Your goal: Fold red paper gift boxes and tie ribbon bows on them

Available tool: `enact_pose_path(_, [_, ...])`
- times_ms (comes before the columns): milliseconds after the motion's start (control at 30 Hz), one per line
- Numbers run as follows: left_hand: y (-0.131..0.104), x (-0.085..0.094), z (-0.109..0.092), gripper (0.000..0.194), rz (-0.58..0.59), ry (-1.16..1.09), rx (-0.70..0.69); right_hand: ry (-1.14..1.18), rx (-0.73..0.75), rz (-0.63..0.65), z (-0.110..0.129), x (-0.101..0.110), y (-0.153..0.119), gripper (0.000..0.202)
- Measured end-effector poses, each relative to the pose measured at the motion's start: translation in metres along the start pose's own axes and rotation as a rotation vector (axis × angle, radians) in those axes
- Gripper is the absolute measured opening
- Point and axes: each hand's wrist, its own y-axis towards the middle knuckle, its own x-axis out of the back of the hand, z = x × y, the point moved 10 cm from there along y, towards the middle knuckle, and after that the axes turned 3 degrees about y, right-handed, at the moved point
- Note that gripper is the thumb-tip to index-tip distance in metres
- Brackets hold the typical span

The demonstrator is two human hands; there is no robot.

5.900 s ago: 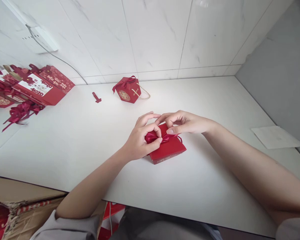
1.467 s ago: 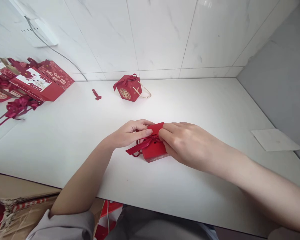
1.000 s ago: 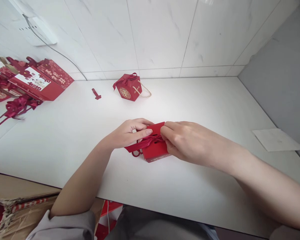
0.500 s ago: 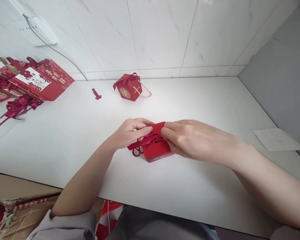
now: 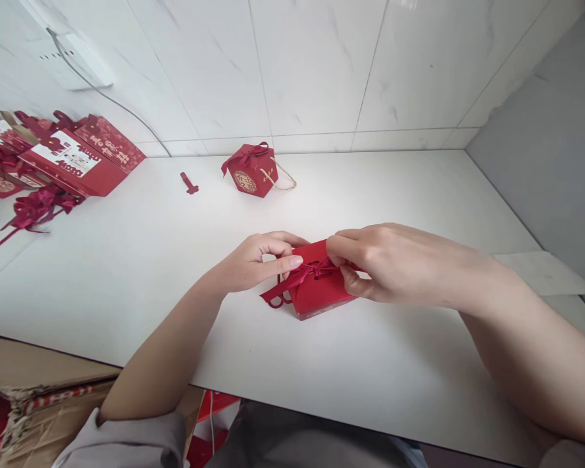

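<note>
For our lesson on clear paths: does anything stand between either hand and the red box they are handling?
Nothing visible does: the left hand holds the red box, and the right hand grips the ribbon across it.

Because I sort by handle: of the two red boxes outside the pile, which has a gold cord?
The far box, near the tiled wall; the near box, between left hand and right hand, shows a dark red cord.
</note>
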Motion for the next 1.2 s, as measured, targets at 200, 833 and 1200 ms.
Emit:
enact_pose_path(200, [-0.003,0.015,-0.007,0.024,-0.114,0.049,-0.176,0.169,-0.135,0.058,-0.012,-0.004,-0.007,0.011])
enact_pose_path(833, [-0.002,0.012,-0.01,0.034,-0.061,0.013,-0.272,0.023,0.015,-0.093,0.001,0.008,-0.003,0.019])
enact_pose_path(1200, [-0.005,0.019,-0.014,0.038,-0.365,0.172,-0.338,-0.182,0.18,-0.058,0.023,0.005,-0.003,0.025])
